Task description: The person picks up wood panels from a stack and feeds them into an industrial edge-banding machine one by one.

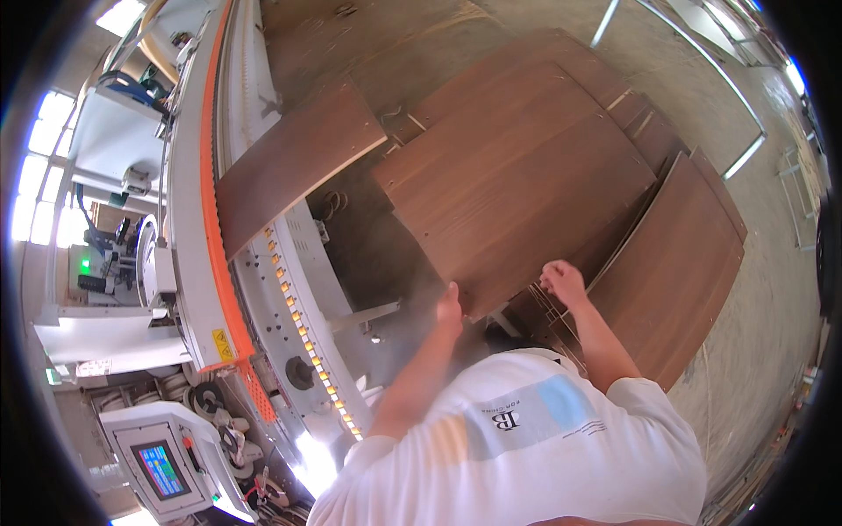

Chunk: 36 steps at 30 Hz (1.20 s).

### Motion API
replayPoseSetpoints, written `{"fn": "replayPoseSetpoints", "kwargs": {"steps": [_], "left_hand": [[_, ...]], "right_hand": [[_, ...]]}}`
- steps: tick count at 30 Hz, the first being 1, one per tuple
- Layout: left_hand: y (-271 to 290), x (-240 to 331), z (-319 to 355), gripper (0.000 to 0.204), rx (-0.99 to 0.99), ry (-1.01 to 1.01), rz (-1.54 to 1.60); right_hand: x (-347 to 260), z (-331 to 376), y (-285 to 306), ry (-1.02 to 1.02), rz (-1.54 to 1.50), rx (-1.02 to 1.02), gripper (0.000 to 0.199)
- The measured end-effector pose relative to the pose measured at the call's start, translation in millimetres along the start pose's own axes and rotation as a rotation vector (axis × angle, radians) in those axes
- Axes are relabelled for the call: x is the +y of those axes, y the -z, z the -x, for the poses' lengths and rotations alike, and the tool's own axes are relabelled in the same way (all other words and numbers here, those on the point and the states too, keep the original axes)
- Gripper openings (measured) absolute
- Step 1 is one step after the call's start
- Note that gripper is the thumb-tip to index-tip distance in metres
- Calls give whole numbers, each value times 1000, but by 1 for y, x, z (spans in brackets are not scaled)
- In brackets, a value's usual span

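Note:
A large brown wood-grain panel lies on top of a stack in front of me. My left hand is at the panel's near left corner, thumb up along the edge and the other fingers mostly hidden; it looks closed on the board. Further right, my right hand is curled by the panel's near edge. Whatever its fingers may hold cannot be made out. A narrower brown board lies across the machine's bed at the left, apart from both hands.
The long machine with an orange rail and a strip of yellow rollers runs along my left. A control box with a lit screen stands at the lower left. More brown panels lean at the right. A metal frame stands beyond.

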<state>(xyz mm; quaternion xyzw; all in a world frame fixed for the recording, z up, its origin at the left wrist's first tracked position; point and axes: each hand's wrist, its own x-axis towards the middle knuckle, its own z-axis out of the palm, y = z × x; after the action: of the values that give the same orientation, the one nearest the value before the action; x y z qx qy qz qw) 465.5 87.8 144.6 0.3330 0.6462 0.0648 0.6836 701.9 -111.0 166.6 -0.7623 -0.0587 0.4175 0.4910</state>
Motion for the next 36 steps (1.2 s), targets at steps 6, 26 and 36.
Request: {"fn": "replayPoseSetpoints", "kwargs": {"steps": [6, 26, 36], "left_hand": [[86, -59, -27, 56, 120, -45, 30], [360, -150, 141, 52, 641, -130, -507], [466, -232, 224, 56, 842, -202, -369]], "right_hand": [[-87, -34, 70, 374, 555, 487, 32], [37, 3, 86, -124, 610, 383, 89], [119, 96, -1, -45, 266, 281, 77]]}}
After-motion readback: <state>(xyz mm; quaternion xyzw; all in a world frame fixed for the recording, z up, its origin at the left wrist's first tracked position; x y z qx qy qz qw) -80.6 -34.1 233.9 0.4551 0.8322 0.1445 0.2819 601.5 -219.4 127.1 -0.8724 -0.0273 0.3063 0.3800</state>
